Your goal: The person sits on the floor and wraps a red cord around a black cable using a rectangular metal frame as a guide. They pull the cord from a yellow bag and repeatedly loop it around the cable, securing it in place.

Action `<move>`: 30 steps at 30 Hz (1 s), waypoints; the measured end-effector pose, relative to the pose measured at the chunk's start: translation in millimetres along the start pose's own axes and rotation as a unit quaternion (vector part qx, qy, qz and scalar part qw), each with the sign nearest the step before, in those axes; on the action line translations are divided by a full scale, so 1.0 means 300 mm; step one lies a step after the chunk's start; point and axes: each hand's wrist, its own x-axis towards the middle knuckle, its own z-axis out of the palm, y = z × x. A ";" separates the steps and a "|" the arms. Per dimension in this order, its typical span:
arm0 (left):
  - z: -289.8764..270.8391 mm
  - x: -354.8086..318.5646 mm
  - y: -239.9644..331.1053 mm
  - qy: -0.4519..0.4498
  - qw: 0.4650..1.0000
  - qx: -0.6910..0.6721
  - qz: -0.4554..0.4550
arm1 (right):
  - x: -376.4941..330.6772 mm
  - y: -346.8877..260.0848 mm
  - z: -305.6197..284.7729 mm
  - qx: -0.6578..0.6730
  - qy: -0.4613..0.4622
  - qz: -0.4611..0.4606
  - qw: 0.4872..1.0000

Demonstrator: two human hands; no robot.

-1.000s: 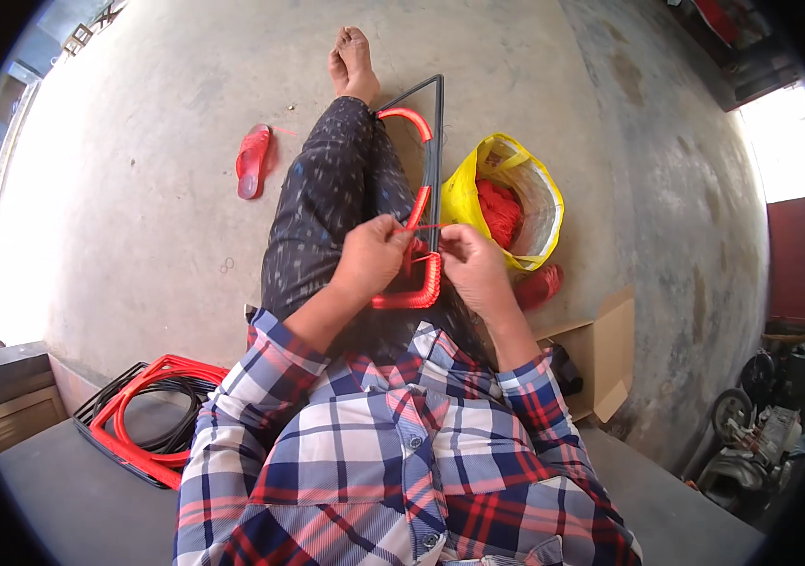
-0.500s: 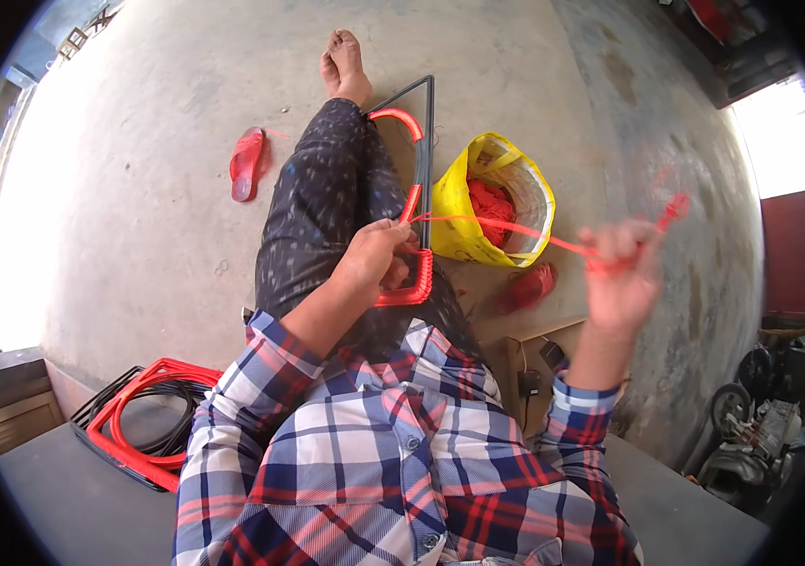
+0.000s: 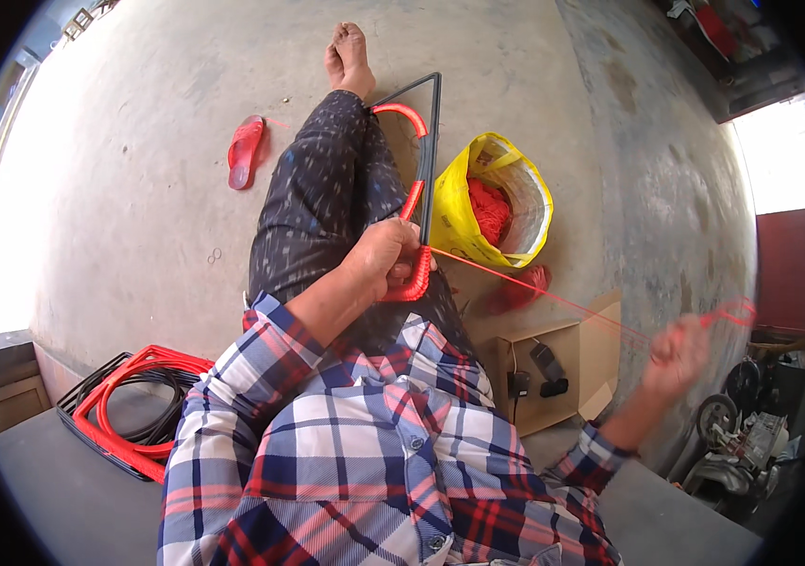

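Observation:
A black frame (image 3: 431, 141) with rounded corners lies along my lap, parts of it wrapped in red cord. My left hand (image 3: 385, 253) is closed round its near part, beside the red wrapping (image 3: 419, 278). From there a red cord (image 3: 534, 286) runs taut to the lower right. At its other end my right hand (image 3: 678, 357), blurred by motion, is closed on the cord, and a loose bundle of it sticks out beyond the fist. Some of the frame's near side is hidden behind my left hand.
Right of my legs stands a yellow bag (image 3: 454, 212) holding red cord (image 3: 489, 209). A cardboard box (image 3: 553, 410) with black adapters sits by my right hip. Red slippers (image 3: 246, 153) lie on the floor. More red and black frames (image 3: 129, 453) rest at my left.
My right hand has swung outward and down to the right, drawing the cord from slack to taut. My left hand stays on the frame, its grip slightly lower.

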 end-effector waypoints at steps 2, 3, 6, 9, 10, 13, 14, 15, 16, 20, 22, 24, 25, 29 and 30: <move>0.012 -0.004 -0.003 0.038 0.999 0.012 0.013 | 0.039 0.136 -0.034 0.018 0.027 0.091 0.995; 0.013 -0.007 -0.003 0.055 0.997 0.042 0.044 | 0.040 0.175 0.002 0.005 0.027 0.113 0.993; 0.013 -0.029 -0.013 0.058 0.978 0.117 0.159 | -0.041 0.271 0.260 -0.002 -0.025 0.184 0.983; 0.069 -0.070 -0.003 -0.066 0.950 0.203 0.225 | -0.127 0.316 0.522 -0.173 -0.219 0.177 0.944; 0.083 -0.072 -0.008 -0.089 0.946 0.197 0.240 | -0.147 0.329 0.588 -0.223 -0.289 0.127 0.922; 0.101 -0.071 0.026 -0.011 0.962 0.091 0.257 | -0.156 0.404 0.691 -0.270 -0.362 0.037 0.892; 0.073 -0.052 0.042 0.042 0.960 0.069 0.269 | -0.138 0.418 0.710 -0.247 -0.298 0.012 0.922; 0.043 -0.056 0.054 0.058 0.949 0.040 0.308 | -0.123 0.436 0.724 -0.222 -0.233 -0.012 0.947; 0.010 -0.045 0.062 0.103 0.920 0.093 0.367 | -0.112 0.463 0.713 -0.202 -0.208 -0.014 0.957; -0.103 -0.015 0.004 0.202 0.694 0.509 0.467 | -0.141 0.548 0.686 -0.206 -0.317 0.022 0.926; -0.080 -0.002 -0.058 0.097 0.792 0.463 0.385 | -0.191 0.612 0.717 -0.201 -0.334 -0.014 0.921; -0.053 -0.003 -0.082 0.086 0.842 0.432 0.310 | -0.222 0.672 0.714 -0.228 -0.354 0.041 0.906; -0.056 -0.004 -0.082 0.087 0.866 0.392 0.299 | -0.216 0.660 0.710 -0.222 -0.355 0.052 0.907; -0.080 0.019 -0.065 0.157 0.843 0.396 0.330 | -0.130 0.549 0.664 -0.191 -0.339 0.011 0.921; -0.086 0.034 -0.060 0.191 0.805 0.436 0.354 | -0.103 0.505 0.659 -0.181 -0.331 -0.020 0.926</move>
